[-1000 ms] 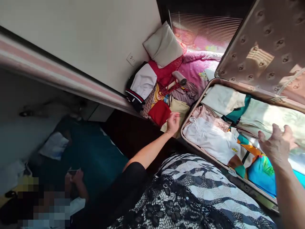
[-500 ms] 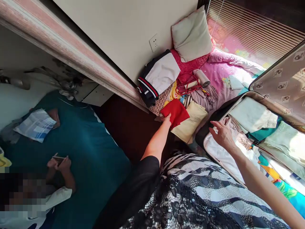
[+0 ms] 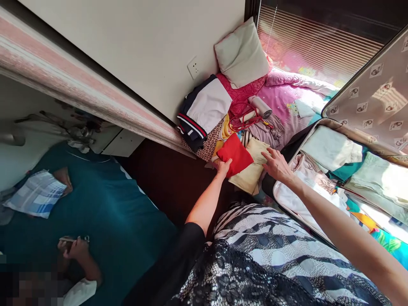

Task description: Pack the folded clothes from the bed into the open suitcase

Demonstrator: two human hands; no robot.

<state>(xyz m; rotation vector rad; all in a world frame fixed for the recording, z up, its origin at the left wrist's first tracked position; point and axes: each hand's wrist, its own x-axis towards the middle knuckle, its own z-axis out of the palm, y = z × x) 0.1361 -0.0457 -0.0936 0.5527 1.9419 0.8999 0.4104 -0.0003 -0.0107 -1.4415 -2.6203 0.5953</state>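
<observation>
My left hand (image 3: 224, 167) grips a folded red cloth (image 3: 236, 155) by its near left edge, thumb on top. Beneath and beside the red cloth lies a folded cream-coloured cloth (image 3: 255, 153). At the right side of the cream cloth is my right hand (image 3: 276, 165), fingers apart and holding nothing; whether the fingertips touch the cloth I cannot tell. Further back are a folded white and navy garment (image 3: 208, 104) with a striped band and a patterned brown cloth (image 3: 212, 138). To the right an opened suitcase (image 3: 288, 148) holds several folded clothes.
A person (image 3: 78, 255) holding a phone is on the teal bed (image 3: 121, 221) at the left. A pale cushion (image 3: 242, 55) leans against the wall by the window blind (image 3: 318, 46). The suitcase lid (image 3: 366, 93) stands upright at the right. A pink-edged door frame (image 3: 79, 83) crosses the upper left.
My right hand has moved left from above the suitcase to the cream cloth. The left hand keeps its hold on the red cloth. The camera view has shifted slightly.
</observation>
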